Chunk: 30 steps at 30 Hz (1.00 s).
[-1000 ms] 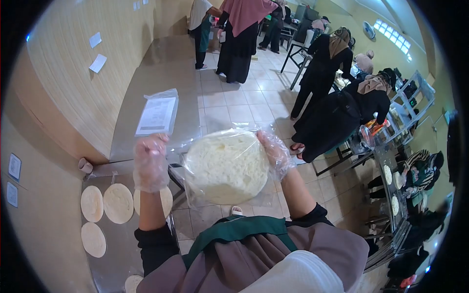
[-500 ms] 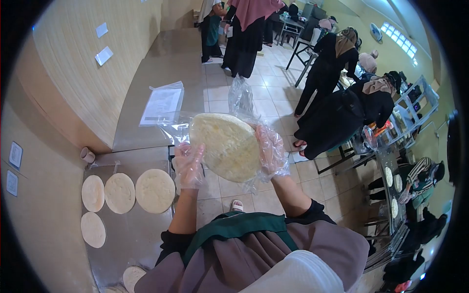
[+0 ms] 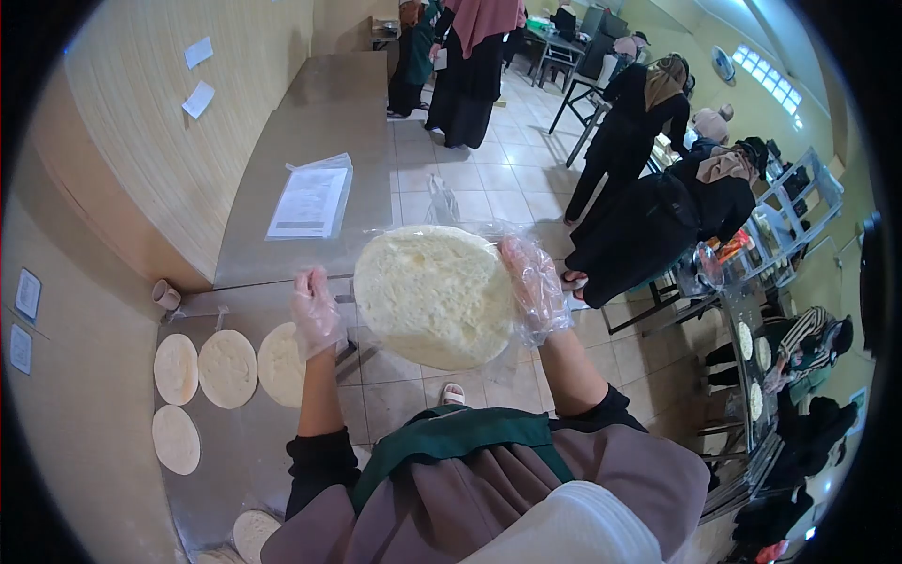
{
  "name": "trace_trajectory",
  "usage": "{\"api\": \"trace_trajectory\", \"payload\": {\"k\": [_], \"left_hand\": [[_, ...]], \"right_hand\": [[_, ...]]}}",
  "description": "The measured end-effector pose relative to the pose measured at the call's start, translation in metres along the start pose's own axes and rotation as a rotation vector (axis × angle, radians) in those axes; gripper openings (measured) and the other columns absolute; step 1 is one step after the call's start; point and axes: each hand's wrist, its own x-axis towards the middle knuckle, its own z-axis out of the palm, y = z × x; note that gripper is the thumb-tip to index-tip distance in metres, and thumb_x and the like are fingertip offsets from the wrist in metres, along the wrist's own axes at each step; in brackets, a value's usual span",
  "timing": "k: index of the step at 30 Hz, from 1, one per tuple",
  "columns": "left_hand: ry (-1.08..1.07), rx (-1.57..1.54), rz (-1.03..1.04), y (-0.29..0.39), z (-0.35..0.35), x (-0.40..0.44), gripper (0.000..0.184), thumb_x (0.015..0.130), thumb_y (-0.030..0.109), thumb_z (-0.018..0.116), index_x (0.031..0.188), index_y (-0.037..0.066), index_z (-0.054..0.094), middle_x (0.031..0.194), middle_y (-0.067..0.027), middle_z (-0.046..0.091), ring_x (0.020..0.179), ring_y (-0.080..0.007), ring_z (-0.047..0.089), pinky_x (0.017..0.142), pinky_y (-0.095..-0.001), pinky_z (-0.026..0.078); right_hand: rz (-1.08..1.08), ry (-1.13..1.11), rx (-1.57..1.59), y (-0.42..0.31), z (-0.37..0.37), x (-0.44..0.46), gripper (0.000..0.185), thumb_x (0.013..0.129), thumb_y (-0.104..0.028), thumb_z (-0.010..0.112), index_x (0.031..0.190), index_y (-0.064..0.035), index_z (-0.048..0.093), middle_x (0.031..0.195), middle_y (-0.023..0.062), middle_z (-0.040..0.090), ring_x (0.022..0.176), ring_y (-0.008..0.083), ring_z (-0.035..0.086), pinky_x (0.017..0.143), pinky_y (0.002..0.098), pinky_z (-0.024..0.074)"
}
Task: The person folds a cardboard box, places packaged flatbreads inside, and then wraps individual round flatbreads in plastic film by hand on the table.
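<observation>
A round, pale pizza base [image 3: 434,299] hangs in front of me, its bubbly face toward me. My right hand [image 3: 536,287], in a clear plastic glove, grips its right edge. Clear plastic film [image 3: 489,228] shows along the top and right of the base, like a bag; how much of the base it covers I cannot tell. My left hand [image 3: 318,308], gloved too, is off to the left of the base and apart from it. Its fingers are curled together, and whatever they may pinch is not visible.
At left, several more bases [image 3: 227,368] lie on a metal table [image 3: 235,470]. Printed papers [image 3: 310,199] rest on the farther table, and a small cup [image 3: 165,295] stands by the wall. Co-workers [image 3: 658,216] bend over tables at right; others stand at the back.
My left hand has let go of the base's left edge and moved left. The base now faces me more squarely, still in my right hand. Less loose plastic shows at its left.
</observation>
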Motion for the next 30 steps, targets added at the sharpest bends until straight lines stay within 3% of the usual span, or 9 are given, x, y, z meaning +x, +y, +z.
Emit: {"api": "trace_trajectory", "payload": {"k": [3, 7, 9, 12, 17, 20, 23, 27, 30], "left_hand": [[0.133, 0.460, 0.276, 0.034, -0.004, -0.005, 0.015, 0.088, 0.017, 0.058, 0.085, 0.002, 0.053, 0.071, -0.0010, 0.051, 0.067, -0.0131, 0.047, 0.063, -0.0277, 0.041], [-0.131, 0.456, 0.086, 0.038, -0.022, -0.016, 0.020, 0.087, 0.019, 0.060, 0.084, 0.000, 0.058, 0.076, -0.0027, 0.057, 0.072, -0.0115, 0.050, 0.064, -0.0274, 0.042], [-0.466, 0.158, -0.411, 0.028, -0.031, -0.019, 0.021, 0.088, 0.019, 0.057, 0.088, -0.002, 0.060, 0.082, -0.0047, 0.061, 0.075, -0.0105, 0.052, 0.065, -0.0277, 0.043], [-0.740, 0.132, -0.566, 0.029, -0.036, -0.013, 0.024, 0.088, 0.018, 0.056, 0.097, -0.004, 0.061, 0.089, -0.0069, 0.062, 0.080, -0.0091, 0.053, 0.070, -0.0274, 0.043], [-0.552, -0.581, -0.221, 0.014, -0.034, -0.034, 0.036, 0.085, 0.023, 0.059, 0.110, -0.003, 0.055, 0.099, -0.0081, 0.061, 0.094, -0.0162, 0.056, 0.086, -0.0281, 0.042], [-0.703, -0.569, -0.304, -0.003, -0.034, -0.026, 0.073, 0.072, 0.026, 0.072, 0.130, -0.001, 0.035, 0.125, -0.0128, 0.048, 0.116, -0.0258, 0.048, 0.101, -0.0374, 0.036], [-0.806, -0.586, -0.356, 0.005, -0.026, -0.025, 0.084, 0.061, 0.019, 0.079, 0.130, -0.001, 0.035, 0.122, -0.0122, 0.050, 0.113, -0.0273, 0.050, 0.099, -0.0393, 0.039], [-0.975, -0.506, -0.238, -0.025, -0.019, -0.037, 0.086, 0.058, 0.017, 0.079, 0.130, -0.001, 0.035, 0.120, -0.0121, 0.051, 0.111, -0.0286, 0.052, 0.095, -0.0399, 0.043], [-0.921, -0.458, -0.537, -0.011, -0.003, -0.050, 0.078, 0.062, 0.015, 0.077, 0.128, -0.001, 0.038, 0.120, -0.0121, 0.052, 0.108, -0.0286, 0.053, 0.091, -0.0400, 0.046]], "right_hand": [[-0.091, -0.036, 0.018, 0.001, 0.000, 0.000, 0.041, 0.093, -0.037, 0.045, 0.102, -0.0008, 0.064, 0.094, 0.0077, 0.063, 0.086, 0.0132, 0.055, 0.078, 0.0293, 0.0437], [-0.141, -0.059, -0.051, 0.000, 0.001, -0.002, 0.044, 0.092, -0.039, 0.044, 0.102, -0.0011, 0.064, 0.094, 0.0085, 0.063, 0.085, 0.0141, 0.055, 0.077, 0.0304, 0.0440], [-0.116, -0.075, -0.031, 0.001, 0.002, -0.002, 0.044, 0.092, -0.039, 0.044, 0.103, -0.0011, 0.064, 0.093, 0.0085, 0.063, 0.086, 0.0143, 0.055, 0.077, 0.0308, 0.0440], [-0.043, -0.106, 0.005, 0.008, 0.000, 0.001, 0.045, 0.092, -0.041, 0.043, 0.106, -0.0041, 0.063, 0.096, 0.0101, 0.064, 0.087, 0.0176, 0.057, 0.079, 0.0325, 0.0446], [-0.145, -0.209, -0.192, 0.007, -0.005, 0.002, 0.044, 0.093, -0.042, 0.039, 0.111, -0.0102, 0.062, 0.104, 0.0127, 0.062, 0.099, 0.0219, 0.056, 0.089, 0.0346, 0.0420], [-0.171, -0.240, -0.131, 0.018, -0.005, 0.000, 0.042, 0.094, -0.038, 0.041, 0.107, -0.0045, 0.063, 0.095, 0.0093, 0.064, 0.089, 0.0173, 0.059, 0.082, 0.0318, 0.0459], [-0.187, -0.294, -0.053, 0.012, -0.009, -0.011, 0.041, 0.094, -0.039, 0.038, 0.109, -0.0092, 0.062, 0.101, 0.0119, 0.063, 0.094, 0.0209, 0.056, 0.087, 0.0339, 0.0419], [-0.155, -0.270, -0.055, 0.015, -0.020, -0.017, 0.041, 0.094, -0.038, 0.038, 0.109, -0.0093, 0.063, 0.097, 0.0123, 0.064, 0.089, 0.0203, 0.057, 0.084, 0.0335, 0.0429], [-0.162, -0.262, -0.223, 0.011, -0.028, -0.029, 0.041, 0.094, -0.039, 0.038, 0.108, -0.0097, 0.063, 0.093, 0.0135, 0.064, 0.084, 0.0198, 0.057, 0.081, 0.0341, 0.0438]]}}
